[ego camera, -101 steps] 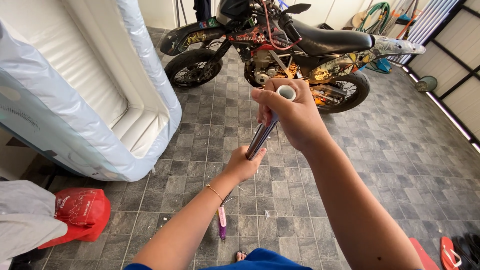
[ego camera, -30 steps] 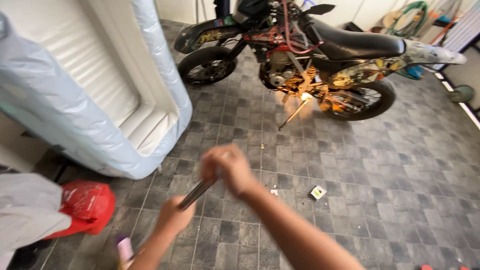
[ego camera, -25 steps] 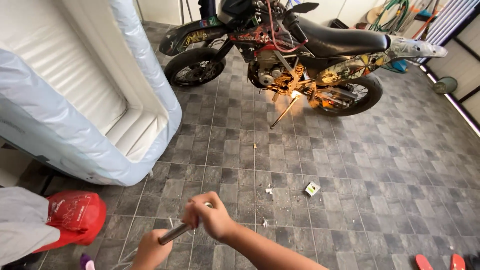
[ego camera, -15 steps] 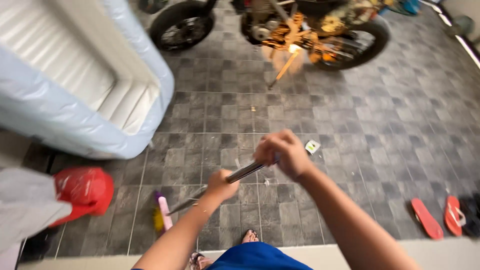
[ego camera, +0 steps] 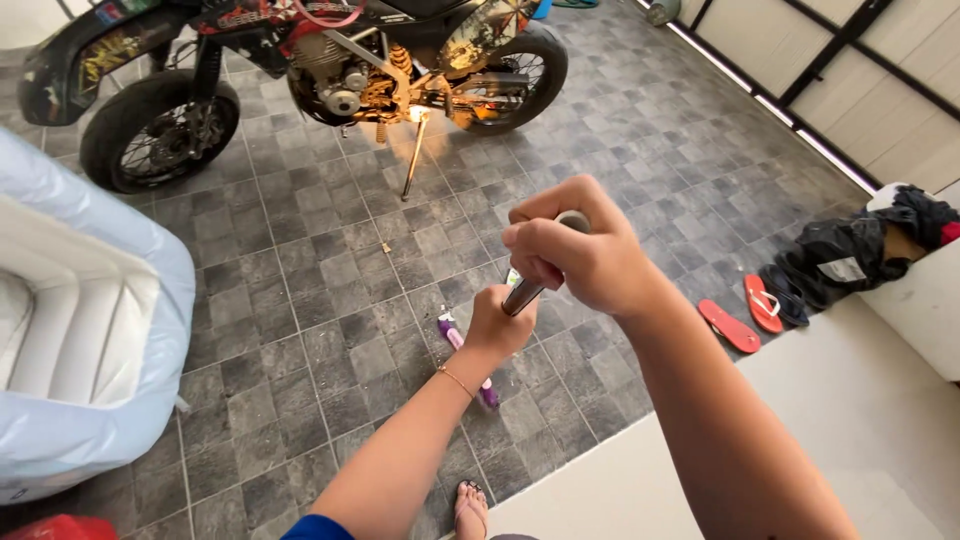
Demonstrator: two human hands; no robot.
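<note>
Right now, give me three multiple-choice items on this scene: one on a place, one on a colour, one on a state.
1. Where does the motorcycle stand?
A. beyond the hands
B. on the inflatable
C. beside the sandals

2. What colour are the sandals?
A. green
B. red
C. white

3. How is the metal handle held?
A. lying on the tiled floor
C. by one hand
B. by both hands

Answers: 1 A, it stands at the far end of the tiles. 2 B, both soles are red. 3 B, the right hand grips its top and the left hand lower down.
</note>
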